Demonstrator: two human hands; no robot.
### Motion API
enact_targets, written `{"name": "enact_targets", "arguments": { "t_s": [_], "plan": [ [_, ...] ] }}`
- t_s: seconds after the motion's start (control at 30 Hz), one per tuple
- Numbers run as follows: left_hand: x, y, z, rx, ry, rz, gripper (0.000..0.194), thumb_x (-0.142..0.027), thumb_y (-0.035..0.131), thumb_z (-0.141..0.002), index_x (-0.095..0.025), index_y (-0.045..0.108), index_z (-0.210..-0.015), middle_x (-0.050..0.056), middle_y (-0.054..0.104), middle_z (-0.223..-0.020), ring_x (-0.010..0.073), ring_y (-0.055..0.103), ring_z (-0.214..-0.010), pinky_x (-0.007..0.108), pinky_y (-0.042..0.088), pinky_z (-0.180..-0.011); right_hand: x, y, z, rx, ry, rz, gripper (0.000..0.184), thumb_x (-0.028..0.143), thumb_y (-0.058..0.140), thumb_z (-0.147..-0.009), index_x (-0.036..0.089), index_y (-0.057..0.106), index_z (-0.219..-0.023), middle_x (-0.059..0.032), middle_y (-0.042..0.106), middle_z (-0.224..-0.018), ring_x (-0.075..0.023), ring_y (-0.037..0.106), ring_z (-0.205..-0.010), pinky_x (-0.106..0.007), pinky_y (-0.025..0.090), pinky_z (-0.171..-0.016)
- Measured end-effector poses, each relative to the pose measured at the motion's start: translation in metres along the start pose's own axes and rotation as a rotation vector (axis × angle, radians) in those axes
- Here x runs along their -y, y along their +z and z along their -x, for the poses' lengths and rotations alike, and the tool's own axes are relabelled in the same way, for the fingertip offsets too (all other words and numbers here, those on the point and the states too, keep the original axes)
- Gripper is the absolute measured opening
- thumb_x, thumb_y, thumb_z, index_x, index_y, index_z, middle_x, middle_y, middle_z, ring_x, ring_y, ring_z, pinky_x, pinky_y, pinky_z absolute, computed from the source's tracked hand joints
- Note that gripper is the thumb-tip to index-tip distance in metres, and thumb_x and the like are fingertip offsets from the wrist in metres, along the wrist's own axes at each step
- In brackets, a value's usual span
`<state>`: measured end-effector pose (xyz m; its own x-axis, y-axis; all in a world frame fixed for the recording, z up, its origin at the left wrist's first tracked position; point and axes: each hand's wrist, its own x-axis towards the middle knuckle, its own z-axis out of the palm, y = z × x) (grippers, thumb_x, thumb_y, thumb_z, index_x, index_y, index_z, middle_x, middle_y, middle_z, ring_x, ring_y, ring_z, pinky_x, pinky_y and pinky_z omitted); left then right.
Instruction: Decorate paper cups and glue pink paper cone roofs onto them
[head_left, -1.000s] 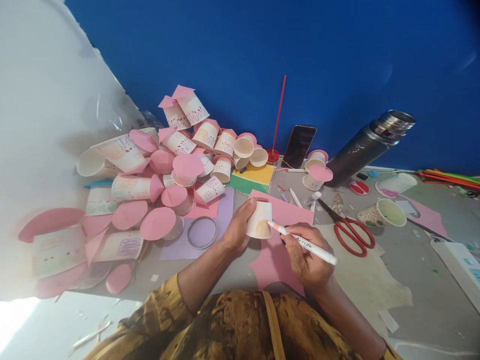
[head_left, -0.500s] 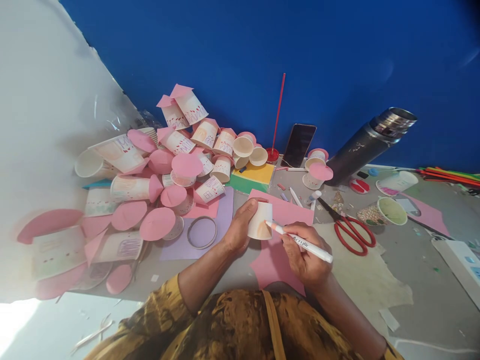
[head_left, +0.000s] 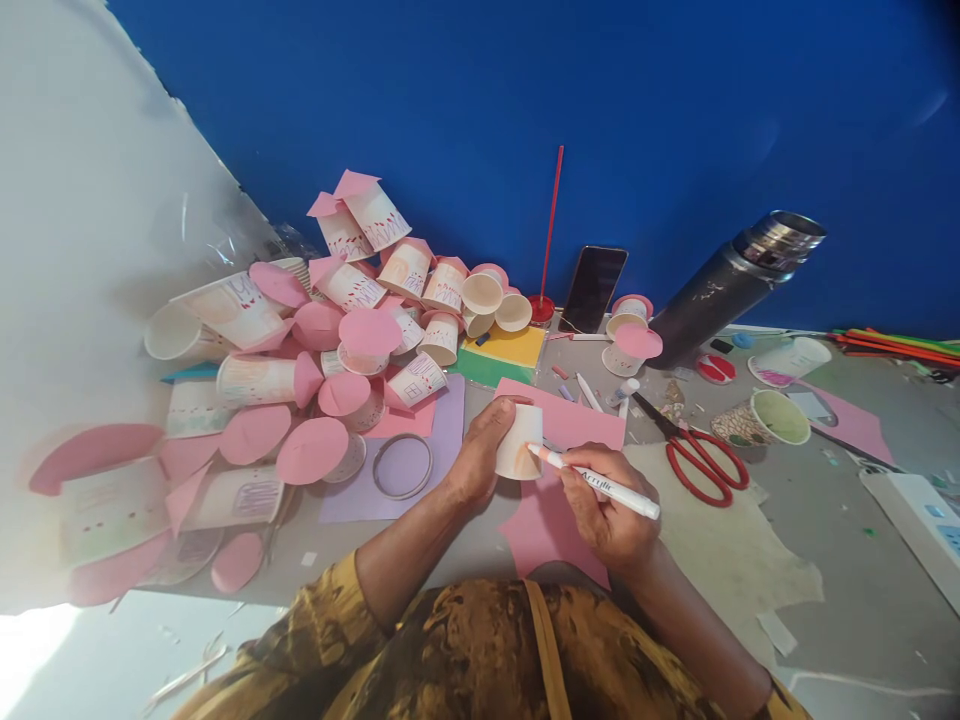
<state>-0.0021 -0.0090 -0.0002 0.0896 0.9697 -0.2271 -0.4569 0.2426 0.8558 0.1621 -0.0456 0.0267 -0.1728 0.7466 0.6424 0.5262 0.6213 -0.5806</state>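
Note:
A white paper cup is gripped by my left hand, its wider rim facing down. On the cup's side is a patch of pale orange colour. My right hand is closed around a white acrylic marker, whose orange tip touches the coloured patch. Below the hands lies cut pink paper, and another pink sheet is just behind the cup. To the left a roll of tape rests on a purple sheet.
Many decorated cups with pink paper tops are piled on the left. Red-handled scissors lie right of my hands, near a patterned cup. A dark flask and a phone lean against the blue wall. A power strip is far right.
The marker tip has shifted slightly down and left on the cup, and the orange patch looks a little stronger. My view has shifted a little; both hands keep their grips.

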Motion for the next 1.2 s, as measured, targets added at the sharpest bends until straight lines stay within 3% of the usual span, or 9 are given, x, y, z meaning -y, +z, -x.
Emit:
{"name": "enact_targets", "arguments": {
  "t_s": [0.53,1.2],
  "plan": [
    [-0.0031,0.0025,0.0019,-0.021,-0.009,-0.004,0.05,-0.062,0.072,-0.079,-0.017,0.068,-0.102,0.004,0.064,-0.078,0.018,0.058,-0.065,0.028,0.044,-0.057,-0.0011,0.0024,0.0013,0.01,-0.043,0.035,0.008,0.021,0.055,-0.097,0.025,0.062,-0.1,-0.0021,0.074,-0.078,-0.0176,0.073,-0.066,-0.027,0.058,-0.059],
    [0.0034,0.0009,-0.0009,-0.001,-0.016,0.025,0.052,-0.062,0.071,-0.079,-0.016,0.067,-0.104,0.003,0.063,-0.076,0.0176,0.058,-0.064,0.028,0.044,-0.058,0.0005,0.0017,0.0072,-0.087,0.0,0.036,0.008,0.02,0.058,-0.096,0.024,0.064,-0.098,-0.0026,0.075,-0.078,-0.0163,0.072,-0.064,-0.025,0.058,-0.058]
  ]
}}
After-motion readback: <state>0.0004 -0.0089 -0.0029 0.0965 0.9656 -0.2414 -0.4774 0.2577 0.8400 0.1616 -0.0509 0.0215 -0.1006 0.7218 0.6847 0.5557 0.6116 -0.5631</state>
